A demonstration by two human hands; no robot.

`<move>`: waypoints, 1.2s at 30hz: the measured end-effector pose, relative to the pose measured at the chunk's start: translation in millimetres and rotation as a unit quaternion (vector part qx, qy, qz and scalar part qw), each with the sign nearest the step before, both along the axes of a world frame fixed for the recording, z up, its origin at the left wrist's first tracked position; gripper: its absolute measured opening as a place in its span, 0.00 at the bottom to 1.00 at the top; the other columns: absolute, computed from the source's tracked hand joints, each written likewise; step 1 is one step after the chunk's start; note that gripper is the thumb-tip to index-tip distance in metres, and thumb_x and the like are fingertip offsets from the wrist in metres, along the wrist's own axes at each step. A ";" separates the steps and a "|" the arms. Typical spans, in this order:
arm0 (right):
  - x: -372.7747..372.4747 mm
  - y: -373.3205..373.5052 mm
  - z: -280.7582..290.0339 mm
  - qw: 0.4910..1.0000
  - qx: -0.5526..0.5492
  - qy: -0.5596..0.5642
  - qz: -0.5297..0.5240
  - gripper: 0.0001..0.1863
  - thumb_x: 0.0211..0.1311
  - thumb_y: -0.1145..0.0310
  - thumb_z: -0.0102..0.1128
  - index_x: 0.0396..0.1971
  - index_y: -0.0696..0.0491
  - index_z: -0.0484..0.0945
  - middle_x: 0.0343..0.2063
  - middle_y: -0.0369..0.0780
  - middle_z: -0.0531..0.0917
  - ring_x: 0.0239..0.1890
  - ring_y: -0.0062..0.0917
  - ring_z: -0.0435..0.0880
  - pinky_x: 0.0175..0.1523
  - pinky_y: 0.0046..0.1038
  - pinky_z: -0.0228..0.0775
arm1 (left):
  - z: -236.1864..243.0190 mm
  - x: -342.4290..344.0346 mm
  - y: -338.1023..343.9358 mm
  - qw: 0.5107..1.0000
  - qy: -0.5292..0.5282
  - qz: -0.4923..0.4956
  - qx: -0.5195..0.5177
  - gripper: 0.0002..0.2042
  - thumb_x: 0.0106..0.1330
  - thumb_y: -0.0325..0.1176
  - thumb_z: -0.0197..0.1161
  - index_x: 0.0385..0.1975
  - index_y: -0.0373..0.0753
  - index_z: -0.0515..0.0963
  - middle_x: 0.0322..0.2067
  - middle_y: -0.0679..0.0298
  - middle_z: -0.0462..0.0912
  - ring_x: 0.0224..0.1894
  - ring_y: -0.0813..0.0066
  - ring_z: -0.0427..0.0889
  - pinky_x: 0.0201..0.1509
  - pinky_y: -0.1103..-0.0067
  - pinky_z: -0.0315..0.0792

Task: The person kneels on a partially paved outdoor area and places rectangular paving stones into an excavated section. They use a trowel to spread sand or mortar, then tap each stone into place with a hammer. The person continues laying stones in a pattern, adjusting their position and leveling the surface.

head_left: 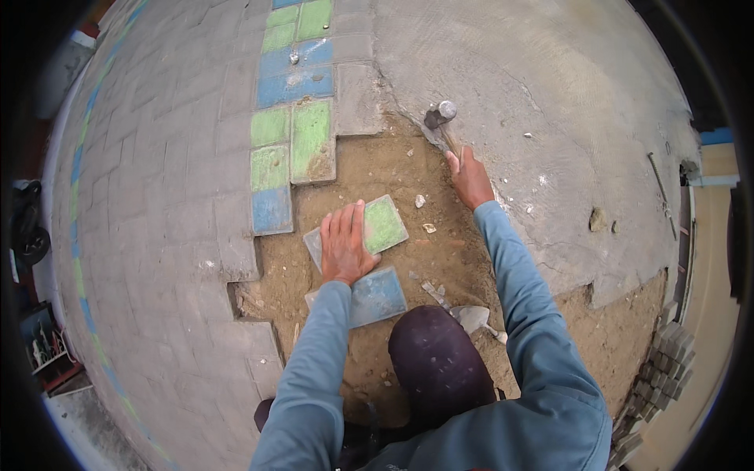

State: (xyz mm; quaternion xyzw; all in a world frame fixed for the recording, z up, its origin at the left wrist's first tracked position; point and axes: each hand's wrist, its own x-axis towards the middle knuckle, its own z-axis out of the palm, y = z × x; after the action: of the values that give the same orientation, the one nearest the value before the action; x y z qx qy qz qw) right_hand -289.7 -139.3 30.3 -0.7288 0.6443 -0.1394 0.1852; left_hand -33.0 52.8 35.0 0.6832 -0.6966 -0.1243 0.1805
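My left hand point(345, 245) lies flat, fingers stretched, on a loose paving block point(385, 225) with a green painted part. The block sits askew on bare sand. Just below it, partly under my left wrist, is another loose block point(378, 297) with a blue painted part. Farther right, my right hand point(471, 179) is closed round the handle of a hammer point(441, 118). Its dark head with a pale round face is raised near the broken concrete edge. A trowel point(473, 319) rests on the sand beside my knee.
Laid grey pavers point(165, 173) fill the left, with a green and blue painted row point(294, 86) ending at the sand bed point(393, 169). Cracked concrete point(550, 102) lies right, carrying a stone point(598, 220) and a thin rod point(662, 192). Stacked pavers point(664, 369) stand lower right.
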 end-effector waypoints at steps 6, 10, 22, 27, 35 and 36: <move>47.9 3.3 82.1 0.982 0.013 -0.187 0.018 0.25 0.77 0.47 0.51 0.42 0.59 0.69 0.25 0.53 0.82 0.28 0.51 0.84 0.35 0.45 0.72 | 0.9 12.2 5.4 1.000 0.004 0.019 -0.009 0.54 0.37 0.38 0.79 0.72 0.40 0.60 0.64 0.56 0.69 0.69 0.56 0.65 0.77 0.59 0.52; 65.9 22.6 113.2 0.953 -0.145 -0.266 0.006 0.22 0.78 0.50 0.51 0.42 0.58 0.69 0.22 0.49 0.80 0.25 0.46 0.83 0.32 0.41 0.70 | 0.6 11.6 6.2 1.000 0.005 0.021 -0.010 0.54 0.36 0.39 0.79 0.72 0.40 0.61 0.64 0.56 0.69 0.69 0.56 0.65 0.77 0.59 0.52; 69.5 34.1 94.7 0.973 -0.047 -0.226 -0.003 0.23 0.76 0.50 0.53 0.43 0.58 0.69 0.27 0.60 0.82 0.34 0.56 0.85 0.37 0.51 0.73 | -2.6 13.1 7.2 1.000 -0.010 0.021 -0.004 0.55 0.36 0.40 0.79 0.73 0.40 0.60 0.64 0.57 0.69 0.69 0.57 0.64 0.77 0.59 0.52; 37.5 31.9 31.7 0.987 -0.105 -0.122 0.012 0.22 0.76 0.49 0.52 0.44 0.58 0.69 0.28 0.60 0.83 0.35 0.55 0.86 0.39 0.51 0.74 | 0.5 5.2 2.2 1.000 -0.006 0.012 -0.005 0.55 0.36 0.40 0.79 0.72 0.40 0.60 0.64 0.57 0.68 0.69 0.57 0.64 0.77 0.59 0.52; 69.3 36.9 79.4 0.987 0.009 -0.158 0.006 0.21 0.76 0.51 0.54 0.42 0.57 0.71 0.27 0.58 0.83 0.32 0.56 0.85 0.36 0.49 0.72 | -1.9 12.3 8.5 1.000 0.005 0.025 -0.013 0.55 0.36 0.39 0.80 0.72 0.41 0.61 0.64 0.57 0.69 0.68 0.56 0.66 0.77 0.59 0.53; 73.0 41.1 97.0 0.980 -0.038 -0.195 0.020 0.20 0.76 0.52 0.55 0.42 0.57 0.71 0.26 0.57 0.83 0.31 0.55 0.85 0.34 0.48 0.72 | -1.4 13.1 8.1 0.999 0.012 0.024 -0.018 0.55 0.36 0.38 0.80 0.72 0.41 0.61 0.64 0.57 0.69 0.69 0.56 0.66 0.77 0.59 0.53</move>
State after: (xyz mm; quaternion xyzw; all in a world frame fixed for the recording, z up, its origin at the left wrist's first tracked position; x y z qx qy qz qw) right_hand -216.6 -98.2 127.3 -0.7068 0.5754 -0.2995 0.2822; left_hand -19.9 60.9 33.6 0.6945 -0.6801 -0.1154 0.2044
